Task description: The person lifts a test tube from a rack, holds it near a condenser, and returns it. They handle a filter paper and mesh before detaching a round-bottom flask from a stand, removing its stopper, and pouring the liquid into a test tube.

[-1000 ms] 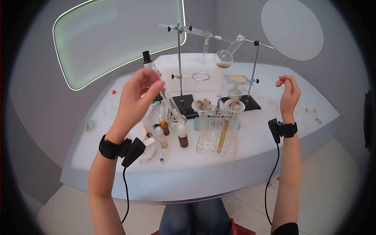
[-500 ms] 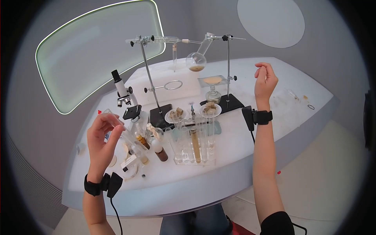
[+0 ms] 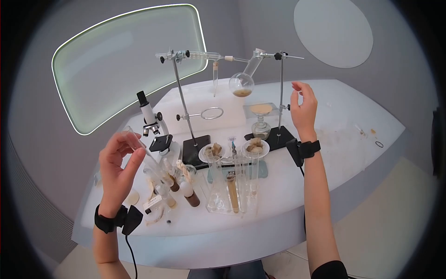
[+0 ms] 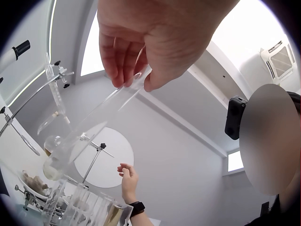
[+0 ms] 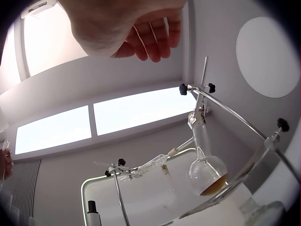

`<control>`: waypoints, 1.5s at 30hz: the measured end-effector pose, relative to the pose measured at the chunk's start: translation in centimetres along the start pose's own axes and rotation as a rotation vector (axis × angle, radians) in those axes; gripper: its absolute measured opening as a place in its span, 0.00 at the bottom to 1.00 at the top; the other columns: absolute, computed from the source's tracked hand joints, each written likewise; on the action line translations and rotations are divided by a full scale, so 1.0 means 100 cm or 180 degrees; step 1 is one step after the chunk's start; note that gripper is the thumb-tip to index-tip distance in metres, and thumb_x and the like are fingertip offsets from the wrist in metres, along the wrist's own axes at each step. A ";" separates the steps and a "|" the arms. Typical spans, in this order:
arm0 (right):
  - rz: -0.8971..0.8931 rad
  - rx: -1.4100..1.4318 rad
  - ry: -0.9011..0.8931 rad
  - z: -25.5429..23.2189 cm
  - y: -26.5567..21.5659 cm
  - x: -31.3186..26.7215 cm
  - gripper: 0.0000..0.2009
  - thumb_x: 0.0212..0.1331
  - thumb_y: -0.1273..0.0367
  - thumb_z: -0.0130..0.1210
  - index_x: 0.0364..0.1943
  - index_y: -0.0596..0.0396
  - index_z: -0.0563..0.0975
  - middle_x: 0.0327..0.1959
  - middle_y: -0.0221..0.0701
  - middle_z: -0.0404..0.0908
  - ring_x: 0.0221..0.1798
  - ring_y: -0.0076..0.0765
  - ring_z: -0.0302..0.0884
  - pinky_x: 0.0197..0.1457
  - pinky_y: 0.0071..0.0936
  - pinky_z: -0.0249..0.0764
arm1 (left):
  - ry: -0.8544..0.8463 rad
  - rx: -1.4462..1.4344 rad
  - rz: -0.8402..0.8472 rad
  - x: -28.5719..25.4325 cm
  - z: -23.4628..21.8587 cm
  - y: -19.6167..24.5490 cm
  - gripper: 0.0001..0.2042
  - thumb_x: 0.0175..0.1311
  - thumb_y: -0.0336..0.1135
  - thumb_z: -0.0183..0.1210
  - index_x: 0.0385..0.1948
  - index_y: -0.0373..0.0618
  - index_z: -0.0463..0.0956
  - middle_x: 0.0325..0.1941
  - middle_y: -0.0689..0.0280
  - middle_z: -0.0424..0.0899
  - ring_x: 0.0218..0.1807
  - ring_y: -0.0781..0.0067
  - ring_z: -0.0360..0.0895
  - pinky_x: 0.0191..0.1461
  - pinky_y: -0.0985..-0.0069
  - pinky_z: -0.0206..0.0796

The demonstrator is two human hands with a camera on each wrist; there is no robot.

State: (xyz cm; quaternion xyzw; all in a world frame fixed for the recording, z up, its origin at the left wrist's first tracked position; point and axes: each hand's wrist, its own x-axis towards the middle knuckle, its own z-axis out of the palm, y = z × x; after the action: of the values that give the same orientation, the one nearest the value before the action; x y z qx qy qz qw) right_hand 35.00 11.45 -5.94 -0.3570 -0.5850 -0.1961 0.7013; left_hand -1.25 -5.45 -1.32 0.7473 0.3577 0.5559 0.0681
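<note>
My left hand [image 3: 116,169] pinches a clear glass test tube [image 4: 89,125] near its open rim, between thumb and fingers. The tube hangs tilted, its rounded end lower and toward the rack; it looks nearly colourless inside. Below it stand small bottles, among them a brown bottle with a white bulb [image 3: 190,194]. A clear rack [image 3: 223,211] at the middle front holds several test tubes, one with brownish liquid [image 3: 232,195]. My right hand [image 3: 305,110] is raised beside the right stand's rod [image 3: 281,83], fingers loosely bent, nothing in them.
A round flask [image 3: 241,84] with brown liquid is clamped up high, joined to a glass condenser [image 3: 202,55]. A microscope [image 3: 147,114] stands at the back left. Two white dishes [image 3: 256,149] of brown lumps sit behind the rack. A spirit lamp [image 3: 261,130] stands under a gauze.
My left hand has come down and left from in front of the microscope, still pinching the tube. My right hand has shifted left toward the stand, its fingers loosening. The head view has turned.
</note>
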 end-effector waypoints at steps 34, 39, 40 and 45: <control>-0.0639 -0.1342 -0.1595 0.069 0.104 0.112 0.16 0.39 0.72 0.50 0.38 0.59 0.70 0.39 0.48 0.72 0.44 0.52 0.69 0.48 0.38 0.66 | -0.1608 -0.0171 0.0335 -0.026 0.057 -0.034 0.11 0.44 0.25 0.63 0.32 0.41 0.75 0.33 0.65 0.77 0.38 0.68 0.73 0.39 0.76 0.65; -0.0528 -0.1462 -0.1769 0.069 0.099 0.114 0.16 0.38 0.71 0.51 0.37 0.58 0.70 0.38 0.48 0.72 0.44 0.53 0.68 0.48 0.39 0.65 | -0.1858 -0.0082 0.0350 -0.021 0.059 -0.042 0.12 0.43 0.25 0.62 0.32 0.43 0.73 0.34 0.68 0.76 0.42 0.66 0.68 0.42 0.74 0.63; -0.0530 -0.1459 -0.1773 0.069 0.099 0.114 0.16 0.38 0.71 0.51 0.37 0.58 0.70 0.38 0.48 0.72 0.44 0.53 0.68 0.48 0.39 0.65 | -0.1843 -0.0060 0.0213 -0.019 0.059 -0.043 0.12 0.43 0.26 0.63 0.32 0.45 0.74 0.34 0.68 0.76 0.42 0.69 0.67 0.38 0.77 0.62; -0.0476 -0.1448 -0.1667 0.070 0.095 0.111 0.16 0.38 0.71 0.51 0.37 0.58 0.70 0.39 0.48 0.72 0.44 0.54 0.68 0.48 0.39 0.65 | -0.1940 0.0047 0.0195 -0.010 0.061 -0.045 0.12 0.43 0.27 0.63 0.32 0.47 0.73 0.35 0.69 0.74 0.41 0.71 0.68 0.39 0.79 0.61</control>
State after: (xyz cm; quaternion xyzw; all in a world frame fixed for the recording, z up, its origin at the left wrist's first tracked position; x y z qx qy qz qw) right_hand 39.52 24.48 2.51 -0.4984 -0.7109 -0.2740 0.4138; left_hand 1.93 -0.90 -6.65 0.8905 0.3021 0.3052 0.1501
